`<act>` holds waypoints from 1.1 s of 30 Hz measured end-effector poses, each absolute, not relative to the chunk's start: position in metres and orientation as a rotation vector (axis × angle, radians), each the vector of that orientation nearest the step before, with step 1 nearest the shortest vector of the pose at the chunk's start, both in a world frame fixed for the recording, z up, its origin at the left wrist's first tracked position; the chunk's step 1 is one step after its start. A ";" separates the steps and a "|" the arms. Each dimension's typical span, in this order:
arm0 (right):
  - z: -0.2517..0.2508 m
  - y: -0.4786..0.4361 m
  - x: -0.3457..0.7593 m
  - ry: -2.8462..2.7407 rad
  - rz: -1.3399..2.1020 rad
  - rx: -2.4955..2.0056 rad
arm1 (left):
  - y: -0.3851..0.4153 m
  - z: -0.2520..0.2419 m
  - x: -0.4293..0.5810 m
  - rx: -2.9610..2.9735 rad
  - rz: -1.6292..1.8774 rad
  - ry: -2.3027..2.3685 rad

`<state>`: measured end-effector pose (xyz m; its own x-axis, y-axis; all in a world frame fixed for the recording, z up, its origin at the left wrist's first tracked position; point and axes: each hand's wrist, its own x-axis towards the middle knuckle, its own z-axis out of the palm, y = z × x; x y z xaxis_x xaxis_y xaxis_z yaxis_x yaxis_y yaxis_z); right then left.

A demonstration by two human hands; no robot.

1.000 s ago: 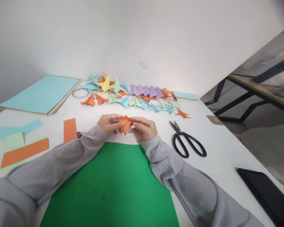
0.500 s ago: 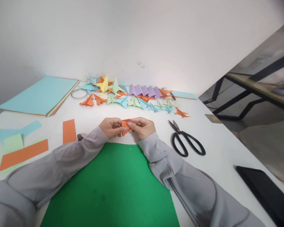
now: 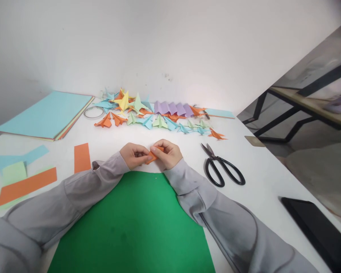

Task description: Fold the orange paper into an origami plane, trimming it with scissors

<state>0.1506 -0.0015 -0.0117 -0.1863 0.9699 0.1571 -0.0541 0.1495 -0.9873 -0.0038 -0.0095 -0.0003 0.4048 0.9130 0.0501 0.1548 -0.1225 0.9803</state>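
Observation:
A small folded piece of orange paper (image 3: 154,156) is held between my two hands, just beyond the far edge of a green sheet (image 3: 130,220). My left hand (image 3: 134,154) pinches its left end, fingers closed. On the other side, my right hand (image 3: 168,152) grips it with the thumb laid on top. My fingers cover much of the paper, so its exact folded shape is hidden. Black-handled scissors (image 3: 216,157) lie to the right of my right hand, blades slightly apart. An orange paper strip (image 3: 82,157) rests left of my left hand.
Several folded paper figures (image 3: 159,122) and a purple pleated paper (image 3: 173,109) line the wall. A stack of coloured sheets (image 3: 45,113) and a ring-shaped roll (image 3: 94,112) sit back left. Paper scraps (image 3: 28,185) lie at left, a black phone-like slab (image 3: 315,227) at right.
The orange paper has been turned between my fingers and now shows less of its surface. My right hand has shifted slightly left and its thumb lies further over the paper.

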 end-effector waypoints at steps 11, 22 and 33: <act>-0.004 -0.006 0.150 -1.581 1.169 -0.967 | -0.011 0.004 -0.003 1.650 0.891 0.972; -0.005 -0.003 0.150 -1.455 1.166 -1.053 | -0.012 0.002 -0.004 1.727 0.902 0.992; -0.010 -0.001 0.152 -1.290 1.274 -1.005 | -0.006 0.003 -0.006 1.453 0.949 0.932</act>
<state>0.1522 -0.0005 -0.0096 -0.1331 0.9857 0.1037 -0.0917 0.0919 -0.9915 -0.0065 -0.0055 0.0031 0.3667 0.9285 0.0575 0.0409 -0.0778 0.9961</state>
